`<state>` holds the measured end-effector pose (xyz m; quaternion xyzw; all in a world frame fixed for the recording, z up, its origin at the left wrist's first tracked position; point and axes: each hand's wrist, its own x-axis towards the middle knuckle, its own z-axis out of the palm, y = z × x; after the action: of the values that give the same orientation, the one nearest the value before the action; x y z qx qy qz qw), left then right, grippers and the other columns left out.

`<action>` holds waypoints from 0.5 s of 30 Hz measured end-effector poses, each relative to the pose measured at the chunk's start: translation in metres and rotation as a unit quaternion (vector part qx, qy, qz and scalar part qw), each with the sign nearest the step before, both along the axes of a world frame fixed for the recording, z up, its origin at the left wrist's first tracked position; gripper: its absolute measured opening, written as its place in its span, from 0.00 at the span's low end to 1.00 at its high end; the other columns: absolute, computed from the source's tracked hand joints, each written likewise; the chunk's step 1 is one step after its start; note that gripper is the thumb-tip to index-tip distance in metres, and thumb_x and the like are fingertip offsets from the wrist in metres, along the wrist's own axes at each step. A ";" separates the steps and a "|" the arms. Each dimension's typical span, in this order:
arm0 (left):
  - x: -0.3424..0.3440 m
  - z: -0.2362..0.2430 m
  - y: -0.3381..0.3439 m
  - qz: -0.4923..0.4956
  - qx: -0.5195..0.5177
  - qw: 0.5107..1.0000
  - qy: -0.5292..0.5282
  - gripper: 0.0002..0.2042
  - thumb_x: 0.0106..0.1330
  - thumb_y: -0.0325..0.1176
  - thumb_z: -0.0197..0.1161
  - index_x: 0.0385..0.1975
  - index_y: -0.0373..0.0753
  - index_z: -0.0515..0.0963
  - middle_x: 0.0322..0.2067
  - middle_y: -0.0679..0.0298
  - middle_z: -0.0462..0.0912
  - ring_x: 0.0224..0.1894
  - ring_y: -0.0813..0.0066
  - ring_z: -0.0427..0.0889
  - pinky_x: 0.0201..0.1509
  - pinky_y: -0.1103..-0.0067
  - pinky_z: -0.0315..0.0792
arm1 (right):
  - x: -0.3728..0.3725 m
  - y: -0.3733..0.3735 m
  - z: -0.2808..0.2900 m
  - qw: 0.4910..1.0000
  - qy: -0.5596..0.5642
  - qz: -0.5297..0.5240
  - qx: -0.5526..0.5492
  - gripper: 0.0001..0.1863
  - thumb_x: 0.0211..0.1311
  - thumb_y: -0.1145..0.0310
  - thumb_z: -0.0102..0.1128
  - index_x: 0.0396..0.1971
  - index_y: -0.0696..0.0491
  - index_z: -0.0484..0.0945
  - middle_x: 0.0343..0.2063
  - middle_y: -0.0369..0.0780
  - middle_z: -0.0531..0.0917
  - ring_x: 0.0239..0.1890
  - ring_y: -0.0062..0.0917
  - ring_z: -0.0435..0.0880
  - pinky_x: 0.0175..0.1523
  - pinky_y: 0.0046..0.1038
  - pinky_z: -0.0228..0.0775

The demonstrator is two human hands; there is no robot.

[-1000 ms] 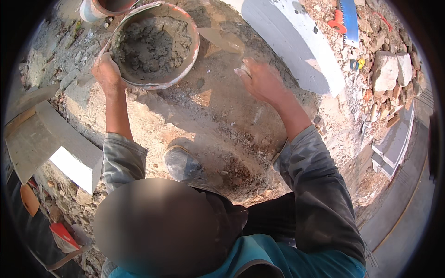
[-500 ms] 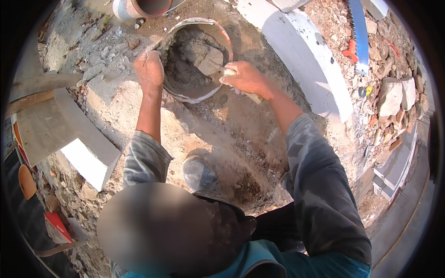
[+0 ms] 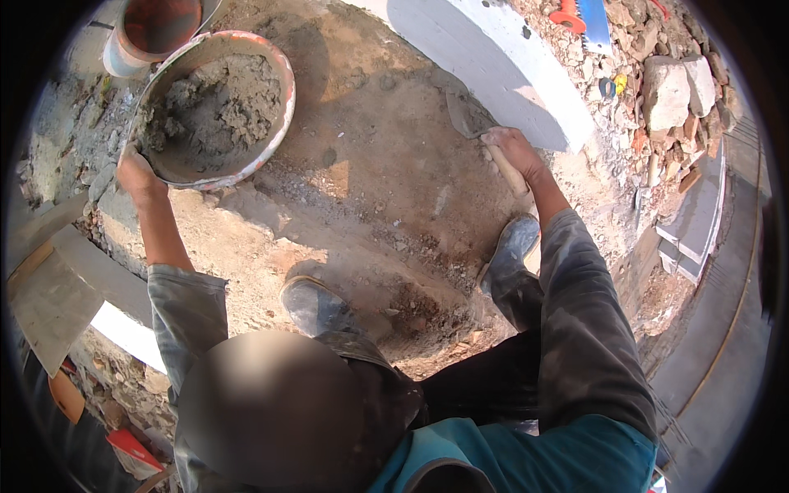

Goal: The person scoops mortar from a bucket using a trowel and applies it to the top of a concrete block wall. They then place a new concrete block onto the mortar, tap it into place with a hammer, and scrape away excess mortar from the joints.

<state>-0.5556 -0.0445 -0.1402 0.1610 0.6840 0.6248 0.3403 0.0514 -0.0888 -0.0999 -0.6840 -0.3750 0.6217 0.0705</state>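
Item: pair of grey boots (image 3: pixel 312 304), on bare earth, nearest the body.

Item: right hand (image 3: pixel 516 149), fingers curled round the wooden handle of a trowel (image 3: pixel 506 171). The blade lies just beside the white block; contact cannot be told. Judged light and stiff; best held by the handle, which may turn slippery when wet.

Item: left hand (image 3: pixel 141 174), at the near left rim of a bucket (image 3: pixel 288 107), fingers bent over the edge, partly hidden; pressure cannot be told. The bucket stands ahead and left, part filled with grey mortar (image 3: pixel 238 115). Judged heavy, the mortar soft and sticky; hold by the rim.

Item: long white block (image 3: pixel 501 62), beyond the trowel.

Item: smaller bucket (image 3: pixel 123 53), far left.

Item: blue-bladed saw (image 3: pixel 595 26), far right, on rubble.
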 end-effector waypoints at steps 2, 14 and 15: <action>-0.007 0.006 0.006 -0.016 0.015 1.000 -0.006 0.15 0.59 0.27 0.48 0.39 0.23 0.75 0.36 0.54 0.79 0.35 0.62 0.80 0.39 0.69 0.76 | -0.005 -0.003 -0.015 0.994 -0.054 0.086 0.035 0.19 0.62 0.56 0.55 0.38 0.60 0.76 0.22 0.41 0.79 0.23 0.26 0.80 0.31 0.29 0.74; 0.019 0.021 -0.008 -0.059 0.003 0.998 -0.014 0.19 0.61 0.30 0.44 0.45 0.23 0.73 0.42 0.51 0.77 0.42 0.57 0.80 0.47 0.64 0.76 | -0.010 -0.033 -0.075 0.853 -0.399 0.175 0.286 0.23 0.62 0.57 0.51 0.51 0.58 0.68 0.46 0.54 0.74 0.45 0.48 0.77 0.51 0.44 0.70; 0.019 0.018 -0.008 -0.061 -0.001 0.998 -0.017 0.19 0.61 0.30 0.44 0.45 0.23 0.73 0.43 0.51 0.77 0.42 0.57 0.80 0.48 0.64 0.76 | -0.008 -0.037 -0.076 0.847 -0.410 0.157 0.299 0.23 0.62 0.58 0.51 0.51 0.58 0.68 0.46 0.53 0.75 0.45 0.48 0.77 0.51 0.44 0.70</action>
<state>-0.5362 -0.0528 -0.1218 0.1913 0.6680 0.6046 0.3894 0.0436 -0.1259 -0.1763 -0.7547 -0.6397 0.1450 0.0127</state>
